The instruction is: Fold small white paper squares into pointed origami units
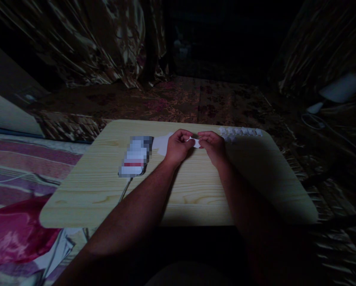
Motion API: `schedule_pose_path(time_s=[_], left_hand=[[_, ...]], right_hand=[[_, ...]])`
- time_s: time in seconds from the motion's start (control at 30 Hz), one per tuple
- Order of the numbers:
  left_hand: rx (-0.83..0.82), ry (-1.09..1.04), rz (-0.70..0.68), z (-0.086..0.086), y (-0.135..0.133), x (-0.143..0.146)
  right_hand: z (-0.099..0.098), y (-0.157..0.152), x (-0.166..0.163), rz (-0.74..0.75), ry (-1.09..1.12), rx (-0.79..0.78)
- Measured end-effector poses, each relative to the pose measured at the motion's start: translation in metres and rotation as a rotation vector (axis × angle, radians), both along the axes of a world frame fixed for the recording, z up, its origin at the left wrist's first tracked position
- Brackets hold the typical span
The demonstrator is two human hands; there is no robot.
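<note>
A small piece of white paper (197, 143) is held between my two hands over the far middle of the wooden table. My left hand (179, 146) pinches its left end between thumb and fingers. At the other end, my right hand (212, 146) grips it with thumb and fingertips. Sheets of white paper (162, 144) lie flat just left of my left hand, partly covered by it. Beyond my right hand sit several small folded white paper pieces (240, 131) in a row, with a few more nearer to it.
A phone (135, 155) with a blurred screen lies on the table (195, 198), its cable (126, 190) running toward my left forearm. Left is a bed with striped cloth (17, 159) and shiny red fabric (20, 232). Dark curtains (121, 39) hang behind; a white lamp (341, 88) stands right.
</note>
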State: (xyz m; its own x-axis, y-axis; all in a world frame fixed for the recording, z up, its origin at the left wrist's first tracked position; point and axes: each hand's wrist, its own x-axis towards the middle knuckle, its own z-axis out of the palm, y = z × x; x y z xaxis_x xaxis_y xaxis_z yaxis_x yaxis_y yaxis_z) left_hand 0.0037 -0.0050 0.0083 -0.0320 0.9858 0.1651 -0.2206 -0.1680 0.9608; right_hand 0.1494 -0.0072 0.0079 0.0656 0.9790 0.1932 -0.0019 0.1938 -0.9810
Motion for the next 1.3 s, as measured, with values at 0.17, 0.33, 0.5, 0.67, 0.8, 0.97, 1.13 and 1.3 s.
schedule_pose_path(time_s=[0.17, 0.33, 0.5, 0.67, 0.8, 0.97, 1.13, 1.3], left_hand=[[0.033, 0.027, -0.020, 0.0004, -0.0012, 0.0009], [0.051, 0.036, -0.019, -0.0001, -0.0013, 0.0005], [0.040, 0.051, -0.003, 0.0001, -0.0014, -0.0005], [0.034, 0.049, 0.005, 0.0008, -0.0016, -0.0007], [0.048, 0.047, 0.002, 0.0006, -0.0017, 0.0000], [0.084, 0.034, -0.006, -0.0003, -0.0015, 0.0017], [0.036, 0.012, -0.065, 0.0002, -0.0026, 0.0048], [0.024, 0.006, -0.094, 0.0010, -0.0040, 0.0057]], right_hand=[[0.0008, -0.0004, 0.0003, -0.024, -0.016, 0.016], [-0.0007, -0.0001, 0.0002, -0.032, -0.031, 0.041], [-0.0012, -0.0005, -0.0011, -0.052, -0.034, 0.072], [-0.0006, -0.0015, -0.0017, -0.066, -0.069, 0.097], [0.0008, -0.0025, -0.0018, -0.068, -0.070, 0.120], [0.0001, -0.0015, -0.0019, -0.091, -0.087, 0.118], [-0.0010, 0.0012, -0.0003, -0.135, -0.055, 0.125], [0.0012, 0.0009, 0.0004, -0.170, -0.056, 0.132]])
